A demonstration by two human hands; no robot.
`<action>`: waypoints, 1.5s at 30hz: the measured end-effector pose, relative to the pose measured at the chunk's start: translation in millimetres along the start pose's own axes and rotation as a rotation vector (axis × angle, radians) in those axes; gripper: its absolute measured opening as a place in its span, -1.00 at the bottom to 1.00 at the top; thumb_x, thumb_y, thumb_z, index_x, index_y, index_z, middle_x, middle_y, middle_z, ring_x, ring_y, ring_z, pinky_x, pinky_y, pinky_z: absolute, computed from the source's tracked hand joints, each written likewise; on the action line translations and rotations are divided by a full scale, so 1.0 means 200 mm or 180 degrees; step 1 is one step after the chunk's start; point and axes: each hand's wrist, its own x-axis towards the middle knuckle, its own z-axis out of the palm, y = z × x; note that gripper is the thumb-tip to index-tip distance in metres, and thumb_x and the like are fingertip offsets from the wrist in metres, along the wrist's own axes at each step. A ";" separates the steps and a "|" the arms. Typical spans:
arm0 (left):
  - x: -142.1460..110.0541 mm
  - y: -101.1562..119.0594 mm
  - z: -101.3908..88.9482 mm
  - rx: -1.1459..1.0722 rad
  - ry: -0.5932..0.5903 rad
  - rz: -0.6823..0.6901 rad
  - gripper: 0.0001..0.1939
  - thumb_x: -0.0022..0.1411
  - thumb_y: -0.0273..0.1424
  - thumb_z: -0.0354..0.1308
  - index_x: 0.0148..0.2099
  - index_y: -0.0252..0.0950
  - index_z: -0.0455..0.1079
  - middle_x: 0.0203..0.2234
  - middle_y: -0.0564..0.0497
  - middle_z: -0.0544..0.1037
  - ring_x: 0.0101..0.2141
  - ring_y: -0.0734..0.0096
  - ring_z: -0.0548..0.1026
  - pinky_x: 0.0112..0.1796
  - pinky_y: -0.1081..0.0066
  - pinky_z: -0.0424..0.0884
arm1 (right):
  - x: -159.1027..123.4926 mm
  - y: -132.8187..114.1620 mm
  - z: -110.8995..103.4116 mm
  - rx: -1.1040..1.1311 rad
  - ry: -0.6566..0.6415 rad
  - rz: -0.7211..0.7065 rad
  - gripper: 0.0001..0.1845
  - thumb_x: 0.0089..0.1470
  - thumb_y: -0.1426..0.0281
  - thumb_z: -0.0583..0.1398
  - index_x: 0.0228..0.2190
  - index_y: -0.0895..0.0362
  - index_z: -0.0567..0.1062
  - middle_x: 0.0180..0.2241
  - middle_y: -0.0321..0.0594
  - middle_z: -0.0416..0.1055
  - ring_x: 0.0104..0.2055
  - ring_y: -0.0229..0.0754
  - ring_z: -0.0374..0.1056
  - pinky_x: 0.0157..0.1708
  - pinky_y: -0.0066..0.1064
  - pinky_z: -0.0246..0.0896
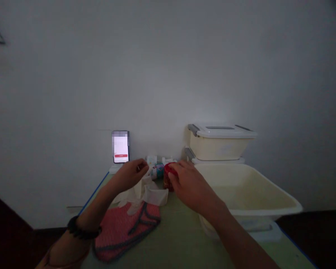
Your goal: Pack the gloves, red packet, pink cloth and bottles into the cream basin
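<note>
My right hand (192, 183) grips a small jar (168, 182) with a red lid; its fingers lie over the lid and side, and part of the jar is hidden behind them. To its left, my left hand (131, 172) hovers with the fingers curled toward the thumb, and no object shows between them. Thin white gloves (148, 192) lie crumpled below the left hand. Under their near edge spreads a pink knitted cloth (123, 229) with a grey border. Just left of the jar sits a white and teal package (156, 171).
A phone (121, 147) with a lit screen stands upright at the back left. On the right, a wide cream basin (240, 192) stands in front of a lidded storage box (220, 144), stacked on another. The green tabletop (176, 239) has blue edges and meets a white wall.
</note>
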 end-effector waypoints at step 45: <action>0.06 -0.36 0.03 0.0802 -0.1094 -0.0115 -0.33 0.07 -0.36 0.12 0.22 -0.39 0.09 0.13 -0.31 0.26 0.08 0.07 0.31 0.05 0.20 0.21 | 0.25 0.04 0.41 -0.0442 -0.0360 0.0050 -0.66 0.13 0.36 0.03 -0.15 0.21 0.49 -0.11 -0.05 0.43 -0.01 -0.04 0.22 -0.02 -0.27 0.03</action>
